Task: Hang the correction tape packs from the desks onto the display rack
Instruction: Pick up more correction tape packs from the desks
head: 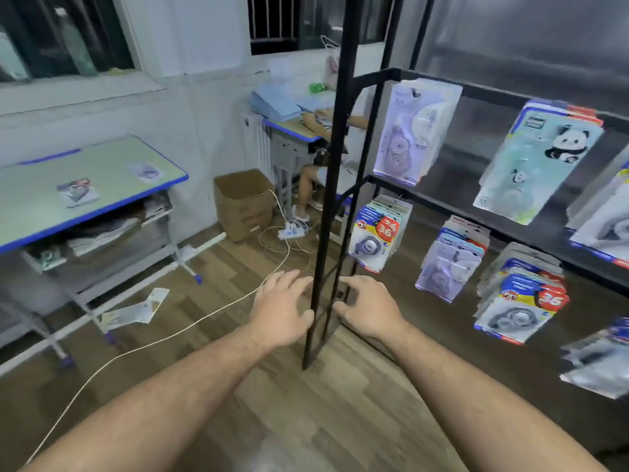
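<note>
Packs (78,194): two lie on worktop (109,165) | left grip (282,308), right grip (367,308) released, empty | I'd turn left, pinch one by its top edge.

Display rack (335,137): black metal frame, upright, on my right, with two horizontal bars in view.

Upper bar: lilac pack (408,131) at the left end. Panda-print pack (537,161), pale blue, hangs next along. White-and-blue packs (606,226) are cut off by the picture edge.

Lower bar, bunches several deep: small "36" bunch (377,233), blue cards with a red badge, then the lilac bunch (449,264), then the thicker "36" bunch (520,301). All hang tilted, faces outward.

Desk (112,155) on my left, green top with a blue edge. Two packs lie flat on it, well apart: red-and-grey pack (77,194) near the front, pale lilac pack (147,172) towards the right end. Print is too blurred to read.
</note>
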`<action>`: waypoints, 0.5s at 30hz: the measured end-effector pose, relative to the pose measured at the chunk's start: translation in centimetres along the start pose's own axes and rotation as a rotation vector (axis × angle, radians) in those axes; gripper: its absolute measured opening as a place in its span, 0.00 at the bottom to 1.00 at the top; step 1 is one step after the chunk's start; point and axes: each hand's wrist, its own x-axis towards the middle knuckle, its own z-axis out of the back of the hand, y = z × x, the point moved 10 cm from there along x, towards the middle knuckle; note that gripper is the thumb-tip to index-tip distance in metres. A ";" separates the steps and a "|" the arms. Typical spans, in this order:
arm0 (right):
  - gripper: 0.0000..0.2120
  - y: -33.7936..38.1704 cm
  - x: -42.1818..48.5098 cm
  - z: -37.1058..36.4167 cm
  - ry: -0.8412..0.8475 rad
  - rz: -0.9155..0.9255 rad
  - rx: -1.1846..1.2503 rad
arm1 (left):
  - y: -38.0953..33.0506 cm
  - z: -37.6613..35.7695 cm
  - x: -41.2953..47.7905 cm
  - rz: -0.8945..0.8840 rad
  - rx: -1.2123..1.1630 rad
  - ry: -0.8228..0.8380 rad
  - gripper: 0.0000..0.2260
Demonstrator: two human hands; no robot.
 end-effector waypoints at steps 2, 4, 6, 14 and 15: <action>0.28 4.1 2.0 -1.5 0.019 0.024 -0.012 | 4.6 2.2 -0.1 0.045 0.010 -0.019 0.30; 0.29 8.7 4.1 -3.6 0.043 0.051 -0.016 | 9.8 4.7 -0.3 0.098 0.004 -0.029 0.30; 0.31 13.9 6.1 -5.9 0.072 0.078 -0.020 | 15.0 7.4 -0.8 0.145 0.005 -0.044 0.30; 0.28 37.4 12.2 -14.9 0.163 0.347 -0.084 | 35.8 18.3 -4.8 0.359 0.005 -0.143 0.30; 0.28 40.0 12.6 -16.2 0.186 0.384 -0.091 | 38.3 19.3 -5.6 0.398 0.003 -0.157 0.30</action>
